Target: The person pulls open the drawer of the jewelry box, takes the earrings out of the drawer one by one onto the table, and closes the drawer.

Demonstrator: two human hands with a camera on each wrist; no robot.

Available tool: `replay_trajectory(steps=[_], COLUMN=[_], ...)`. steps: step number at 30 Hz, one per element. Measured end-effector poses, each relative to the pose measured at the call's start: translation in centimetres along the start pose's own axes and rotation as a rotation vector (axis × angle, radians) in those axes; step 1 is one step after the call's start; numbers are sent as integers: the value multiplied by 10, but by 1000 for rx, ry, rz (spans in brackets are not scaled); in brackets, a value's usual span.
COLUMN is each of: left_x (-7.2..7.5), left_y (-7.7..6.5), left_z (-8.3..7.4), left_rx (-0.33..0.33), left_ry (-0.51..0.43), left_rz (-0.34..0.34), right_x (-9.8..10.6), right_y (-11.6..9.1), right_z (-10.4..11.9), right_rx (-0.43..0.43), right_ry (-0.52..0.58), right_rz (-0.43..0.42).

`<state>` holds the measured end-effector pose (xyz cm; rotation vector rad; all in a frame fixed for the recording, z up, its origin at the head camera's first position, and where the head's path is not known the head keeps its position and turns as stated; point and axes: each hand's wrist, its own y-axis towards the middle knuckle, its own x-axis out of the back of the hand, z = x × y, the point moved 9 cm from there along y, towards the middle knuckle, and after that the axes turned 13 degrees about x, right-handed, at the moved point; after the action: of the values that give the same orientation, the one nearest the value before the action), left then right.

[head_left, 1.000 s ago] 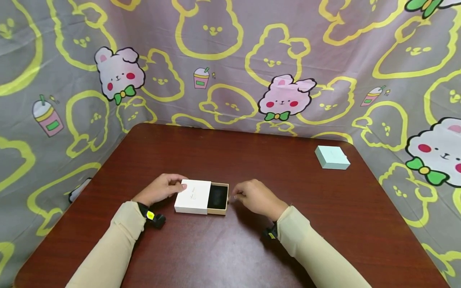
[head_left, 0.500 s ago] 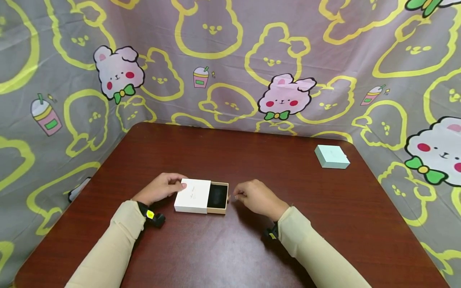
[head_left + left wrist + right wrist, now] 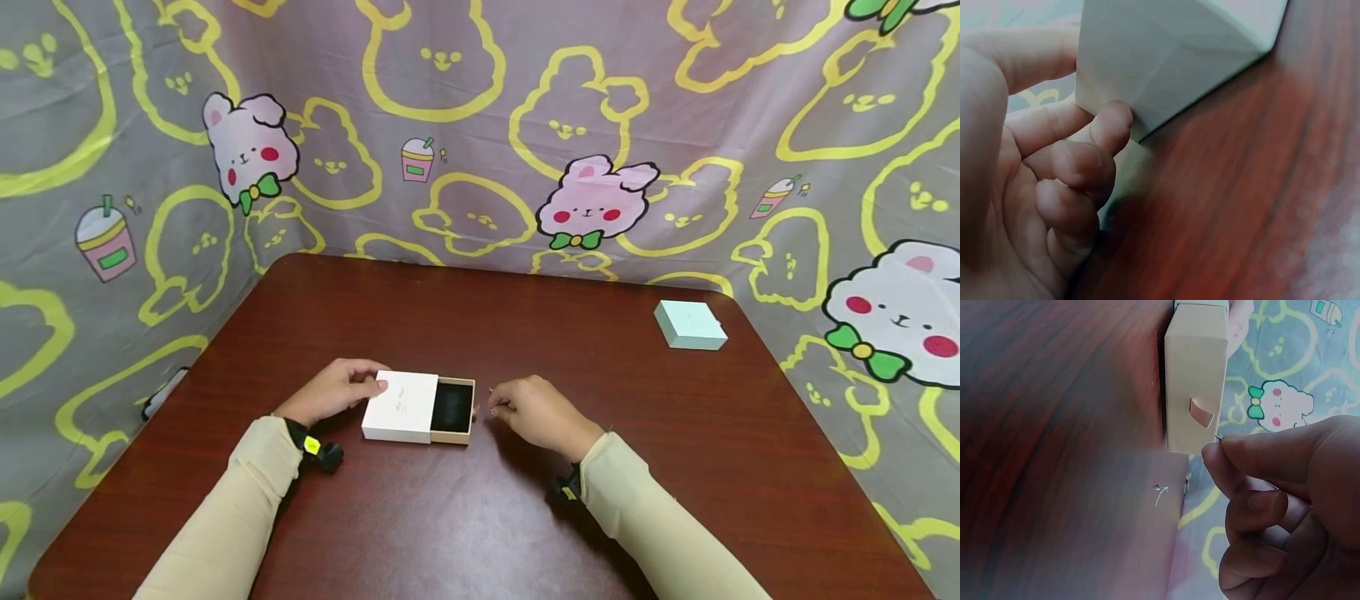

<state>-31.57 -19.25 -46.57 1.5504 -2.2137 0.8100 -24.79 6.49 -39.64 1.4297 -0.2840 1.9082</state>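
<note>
A: What's held, & where?

B: The white sleeve (image 3: pixel 400 407) is set on the tabletop (image 3: pixel 450 325), a bit L of ctr, w/ the drawer (image 3: pixel 451 438) partly exposed on its R side. The sleeve is gripped at its far-L corner by the L hand (image 3: pixel 332 393), thumb laid on top. A tiny silvery item (image 3: pixel 1219 437) is pinched btwn thumb & index of the R hand (image 3: pixel 538 412), near the drawer's pull tab (image 3: pixel 1201 414) but apart from it.

A: What can't be made out?

B: The shape of the silvery item: mostly covered by the fingertips, only a sliver is shown. A 2nd glint (image 3: pixel 1160 492) is seen in the R wrist view; whether it's lying on the tabletop, hung from the item or merely reflected can't be told. Most of the sleeve is cut off at the top of the L wrist view. The lettering (image 3: pixel 401 402) on it is too small to be read, & detail on the black lining (image 3: pixel 452 407) is lost in the dark.

A: Anything changed vs 1 s ago?

B: A slightly wider gap is now left btwn R fingertips & tab. Sleeve, drawer & L hand are found in approx. the same spots, the drawer exposed abt as far; likewise the pale green box (image 3: pixel 691 325) nr the far-R corner.
</note>
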Motion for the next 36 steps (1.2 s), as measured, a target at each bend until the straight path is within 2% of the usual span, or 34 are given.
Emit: replay_trajectory(steps=[36], left_x=[0], left_y=[1], left_z=[1], left_rx=[11], left_ry=[19], left_rz=[-13], right_x=[-8], right_y=[-8], right_z=[-4], right_rx=[4], right_ry=[-14], right_rz=[-16])
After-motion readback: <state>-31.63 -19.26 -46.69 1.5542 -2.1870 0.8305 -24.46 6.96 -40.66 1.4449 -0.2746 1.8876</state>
